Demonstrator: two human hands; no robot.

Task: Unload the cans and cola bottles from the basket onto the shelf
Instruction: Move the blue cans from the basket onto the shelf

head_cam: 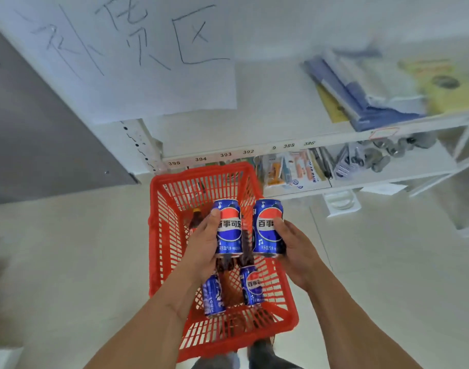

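Note:
A red plastic basket stands on the floor below me. My left hand grips a blue cola can and my right hand grips a second blue cola can; both cans are held upright above the basket. Two more blue cans lie in the basket, with dark cola bottles between and behind them, partly hidden by the held cans. The white shelf with numbered edge labels rises just beyond the basket.
A large paper sheet with handwritten characters hangs at the upper left. Blue and yellow packaged goods fill the shelf's right side, and tools and packets lie on the lower level. A grey panel stands left. Pale tiled floor surrounds the basket.

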